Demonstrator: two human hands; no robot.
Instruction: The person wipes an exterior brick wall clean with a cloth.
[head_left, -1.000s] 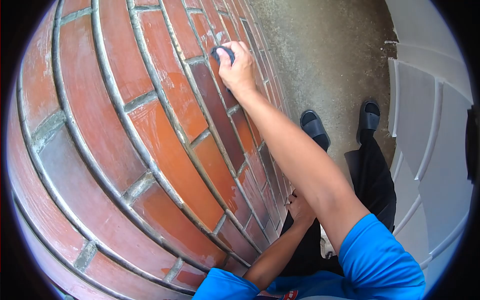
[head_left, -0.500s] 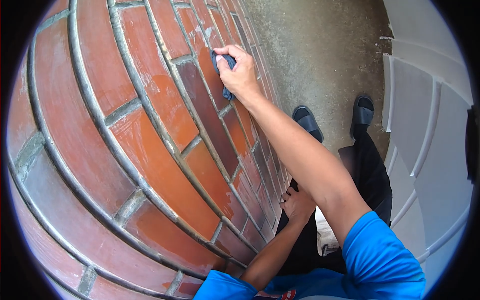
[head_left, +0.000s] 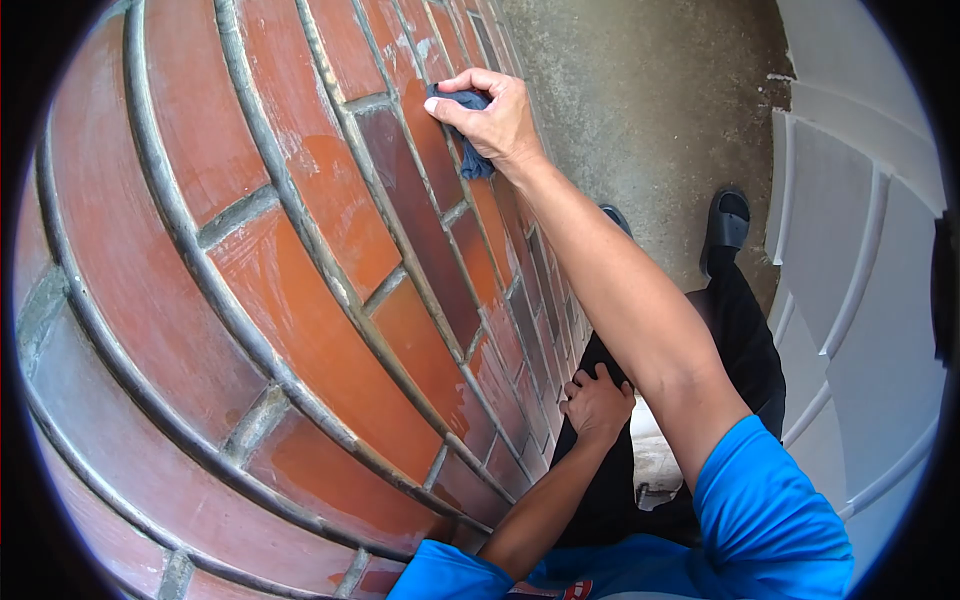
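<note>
My right hand (head_left: pixel 503 117) reaches up to the brick wall (head_left: pixel 330 400), pinching a bunched dark blue-grey cloth (head_left: pixel 478 166) between thumb and fingers. The cloth touches the bricks near the wall's far end. Some bricks around it look wet and deep orange, others are dull with whitish smears. Down by my body, my left hand (head_left: pixel 597 405) rests on my black-trousered knee with its fingers apart, holding nothing. Part of the cloth is hidden behind my right hand.
Grey mortar joints (head_left: pixel 262 422) separate the bricks. A concrete floor (head_left: pixel 650 90) runs between this wall and a pale panelled wall (head_left: pixel 850 240) on the right. My dark slide sandal (head_left: pixel 727 222) stands on the floor; the other is mostly covered by my arm.
My right hand and the cloth have shifted slightly up and to the right along the bricks. The left hand stays on the knee, its fingers a little more spread.
</note>
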